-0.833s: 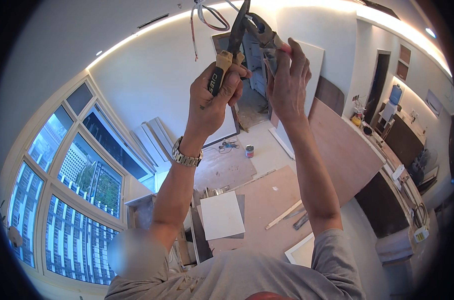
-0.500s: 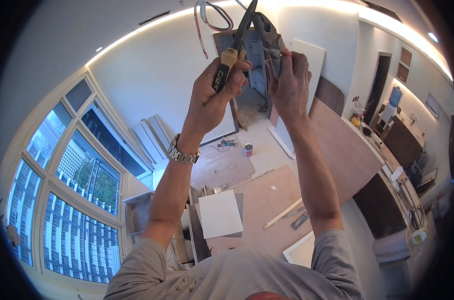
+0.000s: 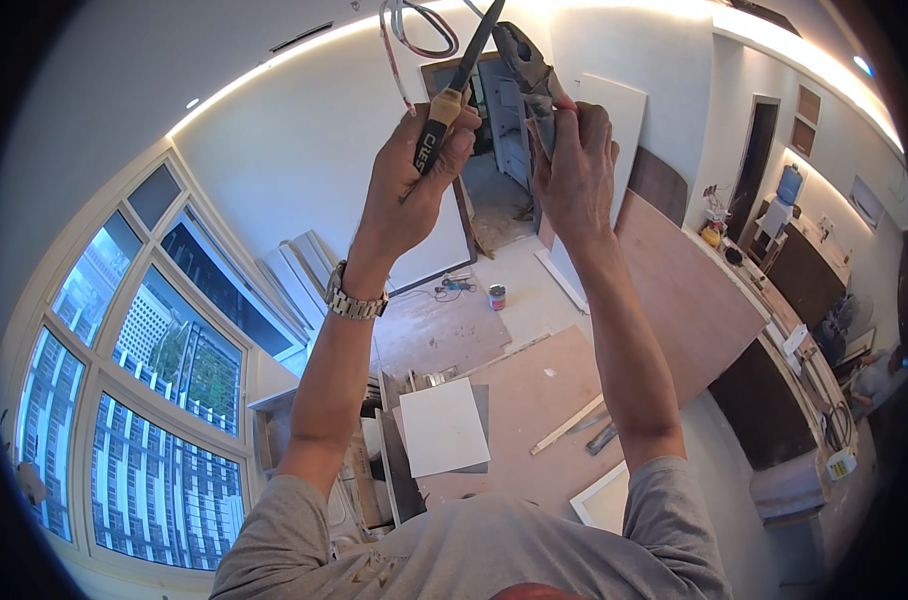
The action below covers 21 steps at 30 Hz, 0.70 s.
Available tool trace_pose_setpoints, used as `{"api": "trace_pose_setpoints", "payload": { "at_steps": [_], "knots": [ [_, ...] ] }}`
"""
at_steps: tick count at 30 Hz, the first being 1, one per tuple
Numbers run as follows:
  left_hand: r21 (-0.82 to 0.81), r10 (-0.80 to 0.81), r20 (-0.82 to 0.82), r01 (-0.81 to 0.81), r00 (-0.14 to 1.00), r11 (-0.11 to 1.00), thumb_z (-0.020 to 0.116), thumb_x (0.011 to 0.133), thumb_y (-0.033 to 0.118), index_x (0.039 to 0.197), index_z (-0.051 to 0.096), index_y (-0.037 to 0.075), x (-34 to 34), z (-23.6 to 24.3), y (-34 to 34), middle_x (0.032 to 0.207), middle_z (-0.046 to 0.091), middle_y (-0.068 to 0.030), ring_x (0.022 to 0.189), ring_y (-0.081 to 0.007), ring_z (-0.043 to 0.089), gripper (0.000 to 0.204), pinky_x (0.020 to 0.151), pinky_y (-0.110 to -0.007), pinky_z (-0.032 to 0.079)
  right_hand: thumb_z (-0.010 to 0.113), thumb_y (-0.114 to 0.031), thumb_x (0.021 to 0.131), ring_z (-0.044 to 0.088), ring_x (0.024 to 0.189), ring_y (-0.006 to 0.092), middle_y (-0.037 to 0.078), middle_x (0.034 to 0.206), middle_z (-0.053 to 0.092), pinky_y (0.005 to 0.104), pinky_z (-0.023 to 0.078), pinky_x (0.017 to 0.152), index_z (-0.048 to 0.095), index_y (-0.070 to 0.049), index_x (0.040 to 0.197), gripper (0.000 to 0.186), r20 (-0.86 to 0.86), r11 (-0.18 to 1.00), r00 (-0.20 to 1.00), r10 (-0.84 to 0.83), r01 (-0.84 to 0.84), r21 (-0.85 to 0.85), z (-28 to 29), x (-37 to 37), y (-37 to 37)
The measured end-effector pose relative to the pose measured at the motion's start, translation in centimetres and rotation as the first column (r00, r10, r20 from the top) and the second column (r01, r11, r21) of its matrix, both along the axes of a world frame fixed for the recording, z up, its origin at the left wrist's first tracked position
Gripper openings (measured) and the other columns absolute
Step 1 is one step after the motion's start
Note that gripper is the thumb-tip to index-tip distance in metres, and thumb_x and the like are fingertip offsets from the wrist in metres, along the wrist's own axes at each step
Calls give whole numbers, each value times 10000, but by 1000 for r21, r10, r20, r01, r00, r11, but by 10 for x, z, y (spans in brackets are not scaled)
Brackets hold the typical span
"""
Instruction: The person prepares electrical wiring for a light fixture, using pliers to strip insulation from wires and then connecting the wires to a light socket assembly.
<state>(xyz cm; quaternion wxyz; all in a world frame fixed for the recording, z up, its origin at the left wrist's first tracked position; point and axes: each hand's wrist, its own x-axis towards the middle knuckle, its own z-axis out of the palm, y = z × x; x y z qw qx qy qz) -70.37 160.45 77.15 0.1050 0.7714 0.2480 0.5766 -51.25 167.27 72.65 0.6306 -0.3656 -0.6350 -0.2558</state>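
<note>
My left hand (image 3: 419, 175) is closed round the yellow-and-black handle of a tool (image 3: 442, 120) with long dark metal jaws pointing up toward the ceiling. Just right of it, my right hand (image 3: 574, 175) grips dark, worn pliers (image 3: 524, 60), whose head leans up-left near the long jaws; whether they touch a thin pale wire above is unclear. Loose wires (image 3: 423, 38) in white and red hang from the ceiling to the left of both tool heads. A metal watch (image 3: 357, 296) is on my left wrist.
Below me lie pinkish boards (image 3: 534, 400), a white square panel (image 3: 444, 425), wooden strips (image 3: 564, 425) and a tin can (image 3: 497, 297). Tall windows (image 3: 179, 340) stand left. A cluttered counter (image 3: 814, 260) runs along the right, where another person (image 3: 872, 380) shows at the edge. An open doorway (image 3: 499, 170) is ahead.
My right hand has come down with its pliers. My left hand has shifted leftward, and the two tools' handles are a bit farther apart. Another person has appeared at the right edge.
</note>
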Motion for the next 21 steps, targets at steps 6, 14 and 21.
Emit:
{"api": "trace_pose_setpoints", "payload": {
  "at_steps": [6,14,21],
  "knots": [
    [4,28,-12,-27,1000,1000,626,1068,303,1186,651,43,0,8,0,933,601,5,821,-74,542,287,710,-246,462,759,-6,770,565,1075,312,107,1165,537,484,465,828,594,-58,1171,436,5,1000,1000,2,-2,-2,0,-3,-2],
    [-74,-77,-11,76,997,994,590,1084,297,1177,568,24,-4,12,2,999,673,-63,757,-87,570,289,630,-253,480,732,-180,952,557,1154,384,200,1317,519,523,446,930,554,0,1266,403,9,999,1000,-2,2,35,1,-10,0],
    [-203,-268,129,290,955,935,560,1098,276,1222,503,8,5,13,-5,998,679,-115,726,-102,573,301,597,-248,470,717,-163,964,471,1298,457,283,1470,396,583,371,1087,543,37,1270,404,-32,982,999,-40,46,185,18,-19,31]
  ]
}}
